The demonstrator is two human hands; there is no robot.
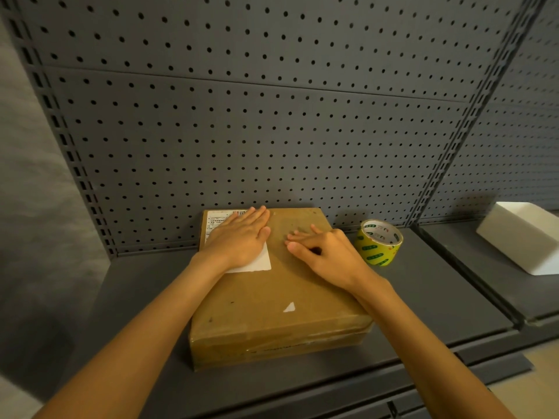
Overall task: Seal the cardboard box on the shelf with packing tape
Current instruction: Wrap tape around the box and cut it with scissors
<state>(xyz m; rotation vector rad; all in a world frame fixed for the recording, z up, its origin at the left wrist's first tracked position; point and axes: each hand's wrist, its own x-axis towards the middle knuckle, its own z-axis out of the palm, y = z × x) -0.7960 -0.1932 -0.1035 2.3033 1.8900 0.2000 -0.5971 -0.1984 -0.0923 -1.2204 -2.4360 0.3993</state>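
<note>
In the head view the box (272, 285) lies low in the middle of the frame on the shelf (423, 297), with our left hand (239, 237) flat and open on its label (257, 261) and our right hand (320, 249) pressing its top with loosely bent fingers, holding nothing. The tape (378, 241) stands just right of the box, untouched. To do this well, we judge we should keep the left palm steadying the box and rub the right fingertips firmly along any tape line so it bonds without bubbles.
</note>
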